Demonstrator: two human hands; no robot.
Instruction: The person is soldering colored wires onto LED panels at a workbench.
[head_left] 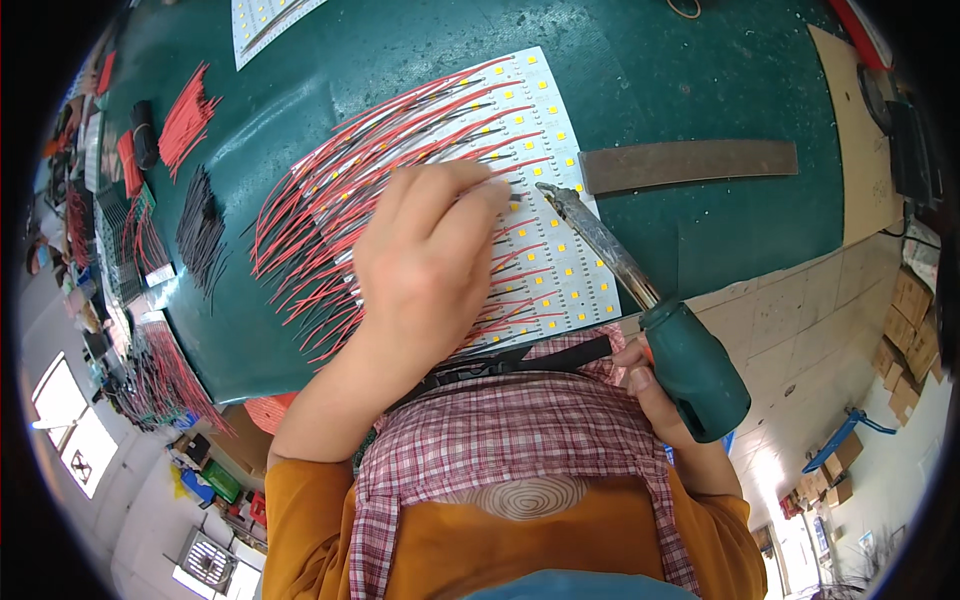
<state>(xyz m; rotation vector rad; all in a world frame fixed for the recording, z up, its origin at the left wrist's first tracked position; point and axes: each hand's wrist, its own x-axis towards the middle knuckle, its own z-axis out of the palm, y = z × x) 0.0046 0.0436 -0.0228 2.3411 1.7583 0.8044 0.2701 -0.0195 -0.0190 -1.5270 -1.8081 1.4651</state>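
A white LED circuit board [590, 290] lies on the green mat, with yellow LEDs in rows and many red and black wires [310, 215] fanning leftward. My left hand [425, 250] is over the board's middle, thumb and fingers pinched together. A short dark end shows at its fingertips; it looks like a wire, mostly hidden by the fingers. With my right hand [655, 395] I grip a soldering iron [695, 370] by its green handle, which covers part of the fingers. Its dark tip points at the board, just right of the left fingertips.
Loose red wires [188, 120] and black wires [203, 230] lie in bundles on the left. A brown flat strip [690, 165] lies right of the board. Part of another LED board [262, 25] shows at the far edge. Wired bundles [165, 360] crowd the left edge.
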